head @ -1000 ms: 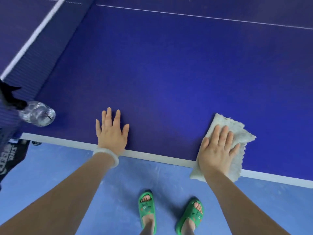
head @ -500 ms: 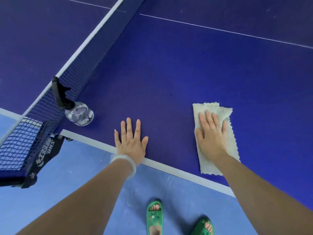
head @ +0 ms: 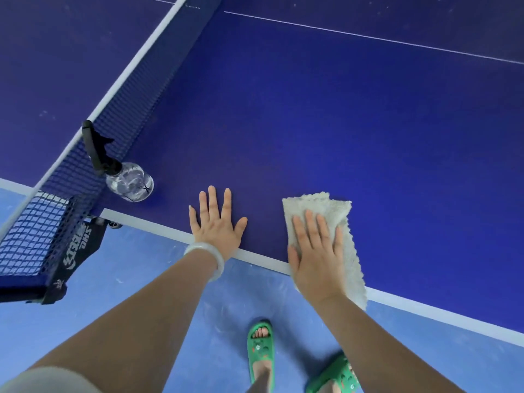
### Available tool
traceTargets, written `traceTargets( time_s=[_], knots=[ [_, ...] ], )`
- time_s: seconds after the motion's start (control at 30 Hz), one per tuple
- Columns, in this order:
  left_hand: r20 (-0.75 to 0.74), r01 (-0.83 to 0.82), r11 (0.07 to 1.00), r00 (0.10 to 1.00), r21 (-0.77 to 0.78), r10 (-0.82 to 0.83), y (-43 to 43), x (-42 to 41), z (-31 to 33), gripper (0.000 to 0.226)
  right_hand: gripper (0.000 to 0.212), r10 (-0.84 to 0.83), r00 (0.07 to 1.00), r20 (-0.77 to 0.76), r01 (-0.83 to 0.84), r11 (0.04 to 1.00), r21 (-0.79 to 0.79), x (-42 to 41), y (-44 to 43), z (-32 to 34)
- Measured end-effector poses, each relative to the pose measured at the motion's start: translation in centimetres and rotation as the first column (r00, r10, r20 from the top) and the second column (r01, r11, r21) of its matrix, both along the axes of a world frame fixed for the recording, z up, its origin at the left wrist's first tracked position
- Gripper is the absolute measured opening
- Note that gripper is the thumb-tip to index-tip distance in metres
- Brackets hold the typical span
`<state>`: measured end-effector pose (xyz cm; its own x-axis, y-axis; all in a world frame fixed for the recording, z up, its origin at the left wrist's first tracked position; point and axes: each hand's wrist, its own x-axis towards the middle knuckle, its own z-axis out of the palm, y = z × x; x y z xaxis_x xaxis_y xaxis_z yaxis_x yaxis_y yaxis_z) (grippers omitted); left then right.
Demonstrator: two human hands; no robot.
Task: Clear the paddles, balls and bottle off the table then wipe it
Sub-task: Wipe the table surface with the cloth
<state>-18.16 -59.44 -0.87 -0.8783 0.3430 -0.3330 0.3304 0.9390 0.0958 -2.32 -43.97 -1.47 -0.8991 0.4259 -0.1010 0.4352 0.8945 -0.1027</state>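
Note:
A dark blue ping-pong table (head: 312,114) fills the view, its white near edge running down to the right. My right hand (head: 316,251) presses flat, fingers straight, on a pale folded cloth (head: 337,214) that overhangs the table's near edge. My left hand (head: 217,222) rests flat on the table beside it, fingers spread, a pale bangle on the wrist. A clear spray bottle (head: 130,181) with a black trigger head stands on the table by the net, left of my left hand. No paddles or balls are in view.
The net (head: 93,129) crosses the table at the left, held by a black clamp post (head: 76,251) that juts past the table's edge. Below the edge is blue floor, with my feet in green sandals (head: 261,350).
My right hand has slid the cloth leftward along the near edge and then back toward me, so it overhangs the edge again. The view has turned left, bringing net and bottle in. My left hand stays flat.

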Motion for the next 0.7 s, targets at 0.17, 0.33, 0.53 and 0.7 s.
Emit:
traceTargets(
  time_s=[0.17, 0.33, 0.53, 0.7],
  knots=[
    [0.03, -0.047, 0.989, 0.999, 0.143, 0.043, -0.4, 0.3, 1.0, 0.067, 0.058, -0.421, 0.907, -0.014, 0.421, 0.906, -0.039, 5.8, 7.5, 0.1],
    [-0.045, 0.105, 0.964, 0.994, 0.244, -0.096, 3.0, 5.5, 1.8, 0.065, 0.059, -0.653, 0.758, -0.002, 0.649, 0.754, -0.097, 6.7, 9.2, 0.8],
    [-0.055, 0.37, 0.894, 0.928, 0.254, -0.368, 14.1, 14.4, 1.8, 0.07, 0.059, -0.203, 0.979, 0.035, 0.203, 0.979, -0.002, 10.4, 11.3, 0.6],
    [0.103, 0.241, 0.968, 0.963, 0.072, -0.248, 21.2, 18.3, 1.3, 0.101, 0.057, -0.517, 0.856, 0.027, 0.517, 0.856, -0.004, 18.4, 19.9, 0.2]
  ],
)
